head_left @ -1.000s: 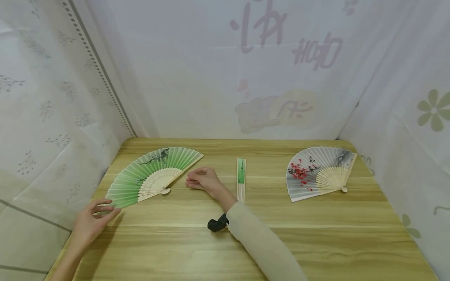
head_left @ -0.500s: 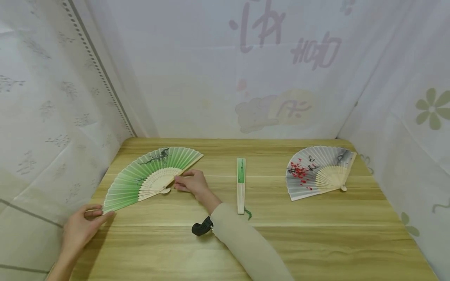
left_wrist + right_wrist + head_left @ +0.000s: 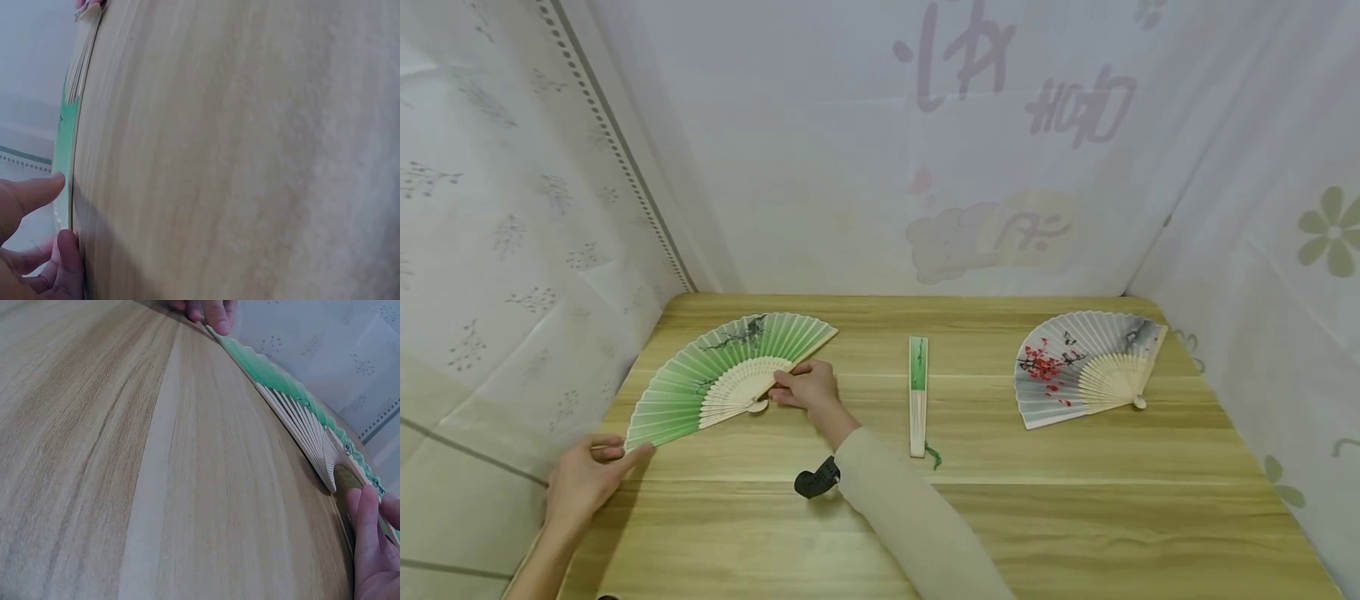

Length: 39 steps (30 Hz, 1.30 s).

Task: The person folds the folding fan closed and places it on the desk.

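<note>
A green folding fan [image 3: 670, 400] with a dark branch print lies spread at the table's left, its pale ribs meeting at the lower right. My left hand [image 3: 583, 483] pinches the fan's lower left corner; in the left wrist view its thumb [image 3: 44, 190] lies over the green edge, with fingertips [image 3: 70, 250] beside it. My right hand [image 3: 811, 392] holds the pale outer rib on the right, just above the pivot. Thumb and fingers meet around that rib in the right wrist view, where the ribs [image 3: 294, 425] fan out toward the left hand.
A closed green fan [image 3: 918, 400] with a green tassel lies mid-table. Farther right is a spread grey fan [image 3: 1052, 375] with red blossoms. Patterned white cloth [image 3: 820, 167] hangs around the wooden table [image 3: 1075, 517]. A black device [image 3: 816, 479] sits at the right wrist.
My right hand has moved left onto the green fan's outer rib, uncovering the closed fan's lower end and tassel. My left hand has shifted slightly left and down at the spread fan's corner.
</note>
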Each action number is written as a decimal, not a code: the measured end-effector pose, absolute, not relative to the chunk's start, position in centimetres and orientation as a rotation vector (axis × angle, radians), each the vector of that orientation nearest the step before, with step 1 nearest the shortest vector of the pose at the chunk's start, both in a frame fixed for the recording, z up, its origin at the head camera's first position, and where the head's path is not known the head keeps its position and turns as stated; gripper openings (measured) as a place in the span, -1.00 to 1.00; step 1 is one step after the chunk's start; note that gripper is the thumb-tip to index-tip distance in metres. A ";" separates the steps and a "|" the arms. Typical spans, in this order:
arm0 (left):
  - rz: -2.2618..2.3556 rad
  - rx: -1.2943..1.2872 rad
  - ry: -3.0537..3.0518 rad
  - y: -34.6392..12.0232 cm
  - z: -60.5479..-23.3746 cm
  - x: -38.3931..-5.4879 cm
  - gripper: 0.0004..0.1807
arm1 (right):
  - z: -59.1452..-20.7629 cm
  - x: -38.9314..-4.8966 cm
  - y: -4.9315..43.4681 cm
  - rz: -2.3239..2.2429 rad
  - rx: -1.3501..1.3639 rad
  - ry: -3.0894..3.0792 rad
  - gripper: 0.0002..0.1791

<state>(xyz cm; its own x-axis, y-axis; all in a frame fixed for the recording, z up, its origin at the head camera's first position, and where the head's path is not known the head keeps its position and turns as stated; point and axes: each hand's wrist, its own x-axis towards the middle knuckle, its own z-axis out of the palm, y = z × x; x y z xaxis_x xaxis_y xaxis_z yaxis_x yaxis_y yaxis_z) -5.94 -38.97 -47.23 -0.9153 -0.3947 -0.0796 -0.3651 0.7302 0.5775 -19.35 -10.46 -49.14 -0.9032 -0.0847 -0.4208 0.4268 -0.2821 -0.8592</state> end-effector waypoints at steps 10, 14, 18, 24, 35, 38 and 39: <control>-0.895 0.641 -2.888 -39.5 -47.6 -6.0 -0.30 | -48.6 -19.3 -10.5 -2.210 0.448 1.708 -0.81; -0.893 0.627 -2.907 -39.7 -47.7 -5.8 -0.34 | -48.6 -19.2 -10.6 -2.183 0.448 1.728 -0.82; -0.888 0.590 -2.931 -40.0 -47.8 -6.0 -0.37 | -48.6 -19.1 -10.6 -2.173 0.437 1.725 -0.83; -0.847 0.531 -2.993 -40.4 -47.5 -6.4 -0.40 | -48.7 -19.3 -10.5 -2.177 0.406 1.700 -0.85; -0.875 0.442 -3.035 -40.4 -47.1 -6.0 -0.43 | -49.2 -19.8 -10.0 -2.189 0.373 1.583 -0.91; -0.893 0.377 -3.048 -40.3 -46.8 -6.0 -0.42 | -49.4 -20.0 -9.3 -2.199 0.321 1.522 -0.90; -0.889 0.360 -3.047 -40.1 -46.7 -6.0 -0.42 | -49.4 -20.0 -9.0 -2.199 0.300 1.509 -0.89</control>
<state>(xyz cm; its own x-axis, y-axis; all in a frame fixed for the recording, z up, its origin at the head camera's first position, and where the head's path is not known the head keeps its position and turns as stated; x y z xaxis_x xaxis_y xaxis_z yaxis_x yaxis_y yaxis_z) -6.01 -40.13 -46.65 -0.9732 -0.2003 -0.1128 -0.2295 0.8199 0.5245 -20.03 -8.97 -49.41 -0.8731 -0.2431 -0.4226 0.4818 -0.2971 -0.8244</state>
